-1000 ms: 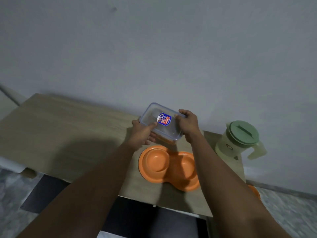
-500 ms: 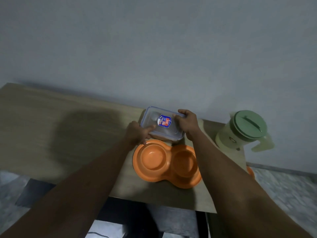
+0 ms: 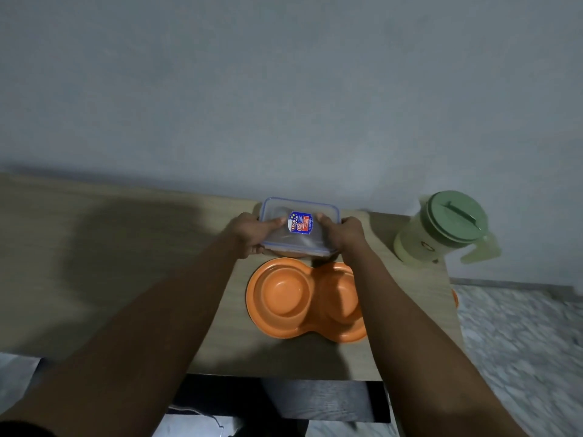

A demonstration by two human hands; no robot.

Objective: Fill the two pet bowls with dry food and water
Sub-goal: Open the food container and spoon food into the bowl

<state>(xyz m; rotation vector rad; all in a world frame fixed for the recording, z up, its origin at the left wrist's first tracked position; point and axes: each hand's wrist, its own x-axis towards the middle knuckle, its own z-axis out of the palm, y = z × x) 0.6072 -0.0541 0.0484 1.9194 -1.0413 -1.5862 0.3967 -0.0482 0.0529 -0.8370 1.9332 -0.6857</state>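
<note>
Pale wooden tabletop [image 3: 110, 247] runs along a plain grey wall, with a mottled grey floor [image 3: 520, 342] showing past its right edge. Near the table's front edge lies the orange double pet bowl [image 3: 304, 323]. Its left well [image 3: 285, 293] shows only bare orange plastic, and its right well [image 3: 339, 294] is partly covered by the person's right forearm.

At 12 o'clock from the bowl, close to the wall, is a clear rectangular container [image 3: 321, 216] with a blue-edged lid and a blue and red label [image 3: 299, 223] on top. The left hand [image 3: 252, 233] grips its left end and the right hand [image 3: 344, 234] grips its right end. Each thumb lies on the lid and the fingers curl around the edge. Something brownish shows through the container's near side. Whether it rests on the table or is held just above it cannot be told.

At 2 o'clock from the bowl, well apart from the hands, stands a pale pitcher [image 3: 419, 244] with a green lid [image 3: 454, 216], its handle pointing right.
</note>
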